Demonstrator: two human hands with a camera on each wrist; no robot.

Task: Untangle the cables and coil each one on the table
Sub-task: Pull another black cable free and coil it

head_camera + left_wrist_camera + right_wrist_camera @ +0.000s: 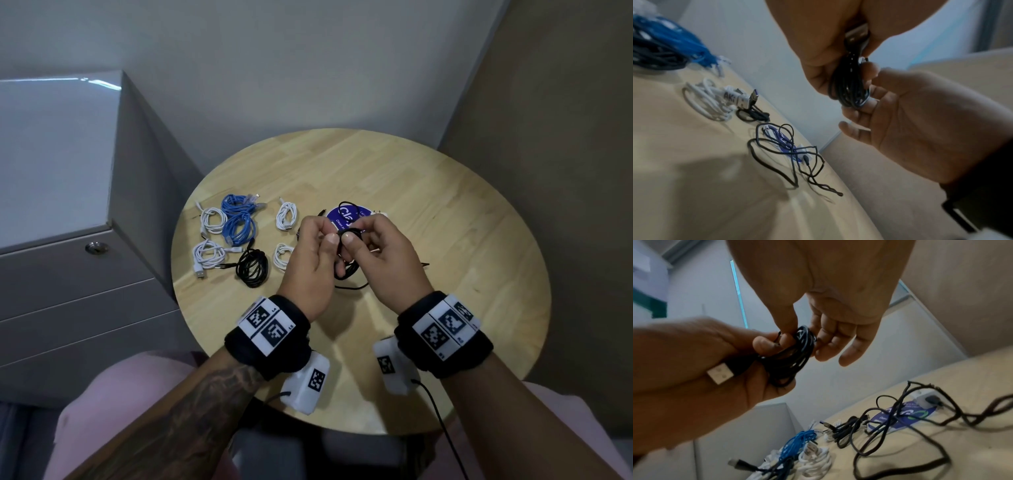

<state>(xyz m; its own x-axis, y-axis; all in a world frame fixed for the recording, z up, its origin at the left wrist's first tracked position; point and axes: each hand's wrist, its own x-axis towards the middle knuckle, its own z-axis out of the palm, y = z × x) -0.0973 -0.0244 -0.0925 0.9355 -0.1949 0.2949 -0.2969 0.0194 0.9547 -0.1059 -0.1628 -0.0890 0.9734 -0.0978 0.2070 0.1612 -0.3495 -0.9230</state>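
Above the middle of the round wooden table (pixel 428 192), both hands hold a small black cable coil (pixel 346 235). My left hand (pixel 317 246) grips the bundle (pixel 849 84) with the metal USB plug (pixel 720 375) lying against its palm. My right hand (pixel 373 246) pinches the top of the loops (pixel 797 344) between thumb and fingers. A loose, tangled black cable (pixel 793 154) lies on the table under and behind the hands (pixel 920 418). At the left of the table lie coiled cables: white ones (pixel 214 219), blue ones (pixel 239 219) and a black one (pixel 251 267).
A round blue sticker (pixel 342 214) lies under the loose cable, with a small white adapter (pixel 923 399) beside it. A grey drawer cabinet (pixel 68 171) stands against the table's left side. Walls close in behind and to the right.
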